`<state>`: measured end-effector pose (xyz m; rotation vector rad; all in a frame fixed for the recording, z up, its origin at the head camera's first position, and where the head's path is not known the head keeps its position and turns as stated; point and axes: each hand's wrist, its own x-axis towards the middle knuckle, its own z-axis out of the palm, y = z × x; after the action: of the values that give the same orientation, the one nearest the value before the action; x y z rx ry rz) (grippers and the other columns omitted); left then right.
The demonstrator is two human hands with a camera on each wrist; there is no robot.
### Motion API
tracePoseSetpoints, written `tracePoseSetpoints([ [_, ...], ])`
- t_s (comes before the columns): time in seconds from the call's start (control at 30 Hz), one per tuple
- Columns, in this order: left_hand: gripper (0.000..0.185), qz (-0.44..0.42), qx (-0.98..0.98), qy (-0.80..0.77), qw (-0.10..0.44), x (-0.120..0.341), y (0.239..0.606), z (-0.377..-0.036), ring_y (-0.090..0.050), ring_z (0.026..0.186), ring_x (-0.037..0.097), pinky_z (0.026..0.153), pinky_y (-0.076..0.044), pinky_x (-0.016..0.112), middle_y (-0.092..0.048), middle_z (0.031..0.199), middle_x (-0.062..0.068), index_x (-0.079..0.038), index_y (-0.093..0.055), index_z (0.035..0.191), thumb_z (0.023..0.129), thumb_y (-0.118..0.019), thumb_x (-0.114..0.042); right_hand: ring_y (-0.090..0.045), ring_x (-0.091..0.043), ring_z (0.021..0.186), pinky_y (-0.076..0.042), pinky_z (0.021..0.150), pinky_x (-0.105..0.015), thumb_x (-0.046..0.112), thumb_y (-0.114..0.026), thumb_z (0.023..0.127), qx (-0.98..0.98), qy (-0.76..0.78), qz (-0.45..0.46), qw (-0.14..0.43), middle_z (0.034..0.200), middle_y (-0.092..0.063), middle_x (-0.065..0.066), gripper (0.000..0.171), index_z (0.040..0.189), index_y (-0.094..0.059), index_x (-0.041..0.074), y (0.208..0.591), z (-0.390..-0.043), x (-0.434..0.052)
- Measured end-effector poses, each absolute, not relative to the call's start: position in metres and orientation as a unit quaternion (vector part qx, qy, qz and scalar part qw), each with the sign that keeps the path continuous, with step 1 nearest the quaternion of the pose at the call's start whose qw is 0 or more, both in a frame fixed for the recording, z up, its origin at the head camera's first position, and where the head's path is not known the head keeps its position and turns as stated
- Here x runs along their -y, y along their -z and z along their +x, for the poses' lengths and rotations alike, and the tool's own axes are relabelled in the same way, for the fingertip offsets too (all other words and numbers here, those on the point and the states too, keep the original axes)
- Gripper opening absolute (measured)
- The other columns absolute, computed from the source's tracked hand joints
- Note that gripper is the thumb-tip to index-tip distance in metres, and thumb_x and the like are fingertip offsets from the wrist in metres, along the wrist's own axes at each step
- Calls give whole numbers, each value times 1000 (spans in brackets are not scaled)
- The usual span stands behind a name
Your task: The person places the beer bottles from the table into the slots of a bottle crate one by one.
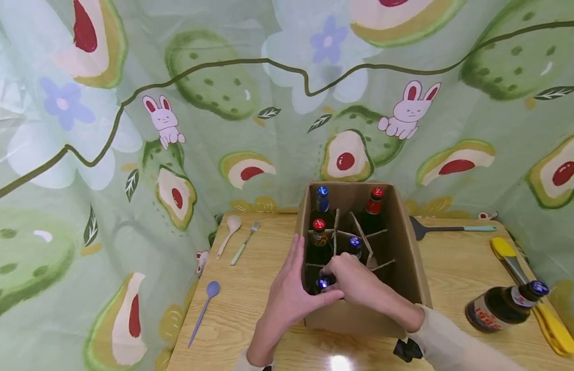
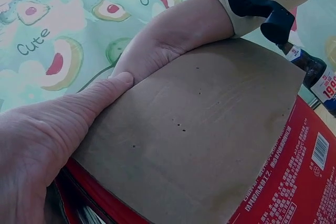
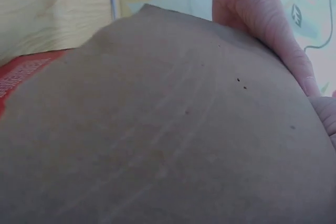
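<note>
A cardboard box (image 1: 356, 319) with dividers stands on the table. It holds several bottles with red or blue caps. My left hand (image 1: 287, 293) lies against the box's near left corner, fingers straight along the left side. Its thumb (image 2: 113, 90) stretches along the near edge, beside the right hand. Reaching over that edge, my right hand (image 1: 354, 281) has its fingers curled at the neck of a blue-capped bottle (image 1: 322, 283) in the near left compartment. That bottle's body is hidden. In the right wrist view, bare cardboard (image 3: 168, 119) covers most of the picture.
Right of the box, a blue-capped bottle (image 1: 493, 309) stands by a yellow-handled utensil (image 1: 551, 330) and a dark spatula (image 1: 444, 228). A pale spoon (image 1: 229, 234), a fork (image 1: 245, 245) and a blue spoon (image 1: 205, 306) lie left. An avocado-print cloth (image 1: 250, 139) hangs behind.
</note>
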<state>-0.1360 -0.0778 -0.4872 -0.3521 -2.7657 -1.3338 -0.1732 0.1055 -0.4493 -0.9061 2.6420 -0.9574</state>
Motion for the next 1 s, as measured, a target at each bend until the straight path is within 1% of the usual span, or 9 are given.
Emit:
tracePoseSetpoints([
  [0.13,129,-119,892,435,23,75,487,-136,-26,157,30,112,-41,63,-3,175,-13,-25,-8,170,75,-79,-76,-63,-8,73,-48,57,-21,6,-82,89,-887,330,-298,122,105,-79,-13,27,114,-79,-4,444,-172,-114],
  [0.2,128,-118,891,438,21,74,486,-136,-25,157,30,112,-40,64,-4,175,-10,-25,-9,170,76,-78,-76,-62,-11,69,-48,57,-23,10,-79,93,-886,338,-289,130,104,-79,-12,30,119,-76,-4,440,-170,-121],
  [0.23,127,-116,891,438,20,74,486,-136,-25,157,30,113,-39,65,-4,175,-10,-25,-9,170,76,-77,-76,-64,-13,73,-51,60,-26,12,-78,94,-886,341,-287,128,107,-78,-12,32,122,-75,-3,438,-169,-126],
  [0.33,127,-104,893,437,13,74,485,-135,-23,158,28,115,-35,66,-5,176,-9,-27,-8,170,76,-75,-79,-73,-22,92,-61,77,-38,20,-77,96,-882,357,-288,108,117,-77,-10,39,129,-72,-1,434,-163,-142],
  [0.43,125,-94,897,432,14,74,483,-135,-21,159,27,117,-32,65,-5,175,-11,-28,-9,170,76,-73,-81,-68,-26,122,-56,99,-49,24,-76,98,-868,387,-302,77,132,-72,-7,43,136,-68,5,433,-156,-159],
  [0.53,124,-87,904,417,22,72,481,-135,-22,158,27,117,-33,65,-5,175,-11,-25,-12,170,77,-69,-84,-66,-24,126,-54,102,-44,22,-75,98,-838,447,-306,63,137,-69,-6,47,142,-64,7,435,-151,-173],
  [0.73,123,-93,916,389,36,69,478,-137,-27,156,34,115,-36,66,-7,176,-3,-20,-17,169,78,-66,-85,-60,-16,132,-48,106,-25,2,-69,99,-765,558,-316,63,146,-63,-11,51,148,-57,7,441,-140,-199],
  [0.83,123,-90,917,388,23,68,478,-137,-25,157,34,116,-33,66,-4,176,-4,-21,-13,170,79,-66,-85,-57,-16,136,-45,109,-23,-4,-63,99,-741,588,-317,72,150,-58,-17,54,151,-53,6,438,-131,-212],
  [1.0,126,-83,917,389,15,67,480,-137,-23,158,32,117,-31,66,-3,176,-4,-20,-9,170,78,-65,-85,-52,-17,141,-42,112,-22,-14,-56,98,-706,629,-316,78,153,-55,-18,58,154,-47,0,438,-114,-234],
])
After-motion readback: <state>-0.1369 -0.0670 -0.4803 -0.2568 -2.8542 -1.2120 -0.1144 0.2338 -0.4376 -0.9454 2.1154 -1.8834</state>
